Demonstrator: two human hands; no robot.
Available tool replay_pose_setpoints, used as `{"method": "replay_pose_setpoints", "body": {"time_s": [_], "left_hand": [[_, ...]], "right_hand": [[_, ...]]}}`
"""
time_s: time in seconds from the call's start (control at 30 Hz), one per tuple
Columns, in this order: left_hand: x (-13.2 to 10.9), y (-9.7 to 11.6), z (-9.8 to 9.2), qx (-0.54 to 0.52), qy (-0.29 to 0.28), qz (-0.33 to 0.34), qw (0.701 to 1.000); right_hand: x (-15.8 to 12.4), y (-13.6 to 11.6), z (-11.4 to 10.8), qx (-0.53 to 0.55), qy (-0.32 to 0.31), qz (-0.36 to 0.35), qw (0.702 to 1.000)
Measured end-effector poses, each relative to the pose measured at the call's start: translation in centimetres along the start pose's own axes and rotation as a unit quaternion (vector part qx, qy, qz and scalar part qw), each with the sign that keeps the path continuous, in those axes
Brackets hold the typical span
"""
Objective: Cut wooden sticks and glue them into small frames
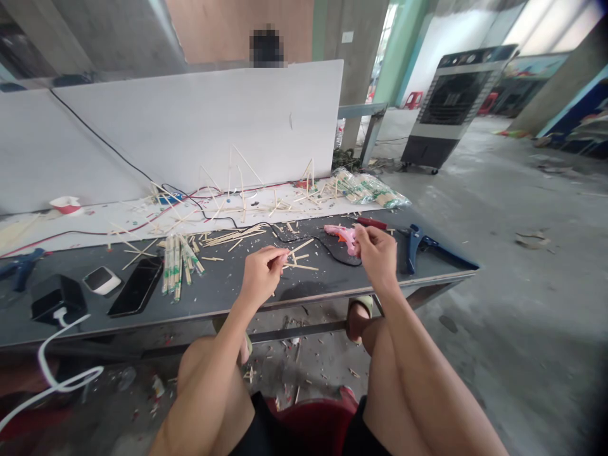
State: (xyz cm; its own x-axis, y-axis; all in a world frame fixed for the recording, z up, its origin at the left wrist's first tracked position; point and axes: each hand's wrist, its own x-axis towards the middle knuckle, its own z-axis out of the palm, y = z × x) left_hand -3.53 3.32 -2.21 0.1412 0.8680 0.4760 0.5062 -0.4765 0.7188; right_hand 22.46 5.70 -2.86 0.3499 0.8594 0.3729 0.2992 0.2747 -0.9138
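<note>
My left hand pinches a thin wooden stick, which points up and to the right above the bench. Just below it, short sticks lie crossed on the dark tabletop; whether the held stick touches them I cannot tell. A pink glue gun with an orange trigger is gripped in my right hand, its nozzle pointing left. From the area of its handle a black cord runs left across the bench. Behind my right hand lies a red-handled tool.
Loose sticks, wrapped chopsticks, a phone and a black charger lie left. Blue clamps sit at the right corner. Stick frames stand before a white panel. A person's head shows behind it.
</note>
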Motion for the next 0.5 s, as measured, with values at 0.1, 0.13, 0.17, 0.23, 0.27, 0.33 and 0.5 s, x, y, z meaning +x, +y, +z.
{"method": "replay_pose_setpoints", "body": {"time_s": [0.1, 0.13, 0.17, 0.23, 0.27, 0.33, 0.5], "left_hand": [[0.0, 0.2, -0.1, 0.003, 0.007, 0.006, 1.0], [0.0, 0.2, -0.2, 0.002, 0.01, 0.008, 1.0], [0.0, 0.3, -0.2, 0.001, 0.013, 0.01, 1.0], [0.1, 0.3, -0.1, 0.001, 0.015, 0.013, 1.0], [0.1, 0.4, -0.1, 0.003, 0.014, 0.015, 1.0], [0.1, 0.3, 0.0, 0.007, 0.013, 0.015, 1.0], [0.1, 0.2, 0.3, 0.004, 0.004, 0.01, 1.0]], "right_hand": [[1.1, 1.7, -1.1, 0.019, 0.102, 0.02, 0.994], [1.4, 2.1, -1.3, 0.028, 0.11, 0.015, 0.993], [1.5, 2.4, -1.3, 0.031, 0.099, 0.006, 0.995], [1.5, 2.4, -1.1, 0.022, 0.031, -0.006, 0.999], [1.2, 2.2, -0.9, 0.016, -0.014, -0.003, 1.0], [0.7, 1.6, -0.2, 0.018, -0.089, 0.012, 0.996], [-0.5, 0.2, 1.6, 0.035, -0.202, 0.01, 0.979]]}}
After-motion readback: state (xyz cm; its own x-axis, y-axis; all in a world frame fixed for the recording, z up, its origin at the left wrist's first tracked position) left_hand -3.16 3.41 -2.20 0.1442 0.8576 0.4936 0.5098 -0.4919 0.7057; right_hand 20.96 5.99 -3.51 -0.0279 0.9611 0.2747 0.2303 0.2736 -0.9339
